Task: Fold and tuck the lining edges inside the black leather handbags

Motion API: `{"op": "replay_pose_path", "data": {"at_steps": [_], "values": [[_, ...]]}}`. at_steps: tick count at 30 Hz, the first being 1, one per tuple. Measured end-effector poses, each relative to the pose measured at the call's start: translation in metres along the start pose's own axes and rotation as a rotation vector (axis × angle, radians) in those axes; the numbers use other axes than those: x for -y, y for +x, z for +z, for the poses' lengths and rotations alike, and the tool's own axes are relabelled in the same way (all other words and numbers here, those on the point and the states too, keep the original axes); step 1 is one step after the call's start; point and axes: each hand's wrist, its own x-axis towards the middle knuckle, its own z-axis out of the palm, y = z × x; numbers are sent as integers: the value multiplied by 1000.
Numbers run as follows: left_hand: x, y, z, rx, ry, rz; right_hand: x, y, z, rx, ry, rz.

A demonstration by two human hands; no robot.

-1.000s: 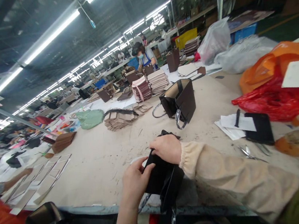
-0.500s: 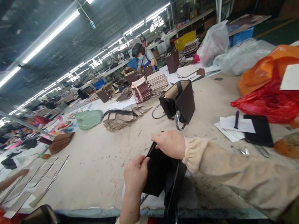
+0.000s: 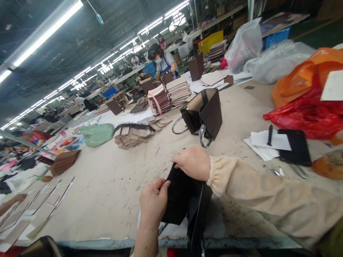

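Observation:
A black bag (image 3: 181, 199) lies tilted at the table's near edge, its dark panel facing up. My left hand (image 3: 154, 198) pinches the panel's left edge between thumb and fingers. At the upper corner of the same bag, my right hand (image 3: 192, 163) is closed over the rim, its fingertips partly hidden. Strips of the bag hang below the table edge. Beyond my hands stands a dark brown bag (image 3: 205, 113), upright and open at the top, with wrapped handles.
Bundled beige pieces (image 3: 133, 135) and a green plastic bag (image 3: 97, 135) lie ahead. At right are a black pouch (image 3: 294, 148), metal tools (image 3: 280, 170) and a red plastic bag (image 3: 307, 117). Another person's arm (image 3: 9, 206) reaches over flat panels (image 3: 42, 204) at left.
The view has shifted slightly, so most things sit a little further left and higher. Both hands keep their hold on the black bag, with hardly any movement.

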Motion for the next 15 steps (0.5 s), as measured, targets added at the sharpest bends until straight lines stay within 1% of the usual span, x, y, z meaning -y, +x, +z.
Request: {"op": "replay_pose_path", "data": {"at_steps": [4,10,15], "values": [[1,-1,1,-8,-28,19,1,2,2,3,4,2],[-3,-1,-1,16,-55,16,-1,1,5,-3,2,-16],[-8,-2,-5,36,18,18,0,2,2,18,5,3]]}}
